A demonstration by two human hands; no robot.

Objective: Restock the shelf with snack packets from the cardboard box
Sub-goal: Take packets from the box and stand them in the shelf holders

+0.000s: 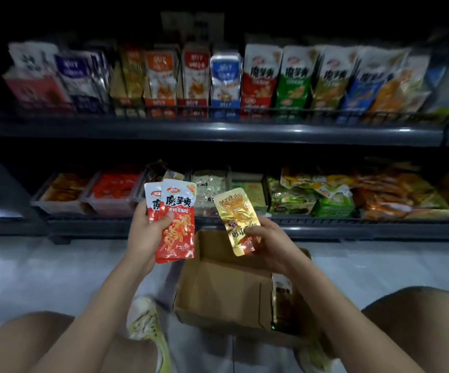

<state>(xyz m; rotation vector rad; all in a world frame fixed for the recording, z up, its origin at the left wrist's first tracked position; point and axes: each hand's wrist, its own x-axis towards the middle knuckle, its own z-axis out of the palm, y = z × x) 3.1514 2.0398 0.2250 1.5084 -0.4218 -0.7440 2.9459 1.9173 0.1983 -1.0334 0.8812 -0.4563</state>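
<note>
On the pale floor (pixel 43 270) between the person's knees stands the open cardboard box (pixel 218 289), its flaps up. Most of its inside shows bare, and a few dark packets (pixel 282 300) stand on edge against its right wall. Both hands are raised above the box. The left grip (pixel 144 230) pinches two red-and-white snack packets (pixel 179 224), thumb across the front of the nearer one and fingers curled behind. The two overlap, the back one peeking out at the left, and both stand nearly upright. The right grip (pixel 269 243) pinches a single gold packet (pixel 238 222) by its lower end, thumb on the front, the packet's top leaning to the left. The red pair and the gold packet are near each other but apart. Behind them runs the lower shelf (pixel 352 228), where clear bins (pixel 110 207) of red and orange packets sit at the left, pale ones lie in the middle, and loose green, yellow and orange packets (pixel 325 195) are heaped at the right. The upper shelf (pixel 218 131) carries a row of upright bags (pixel 261 76) behind a wire rail, red, green, blue and orange among them, their print blurred. A pale green shoe (pixel 145 319) shows by the box's left corner.
</note>
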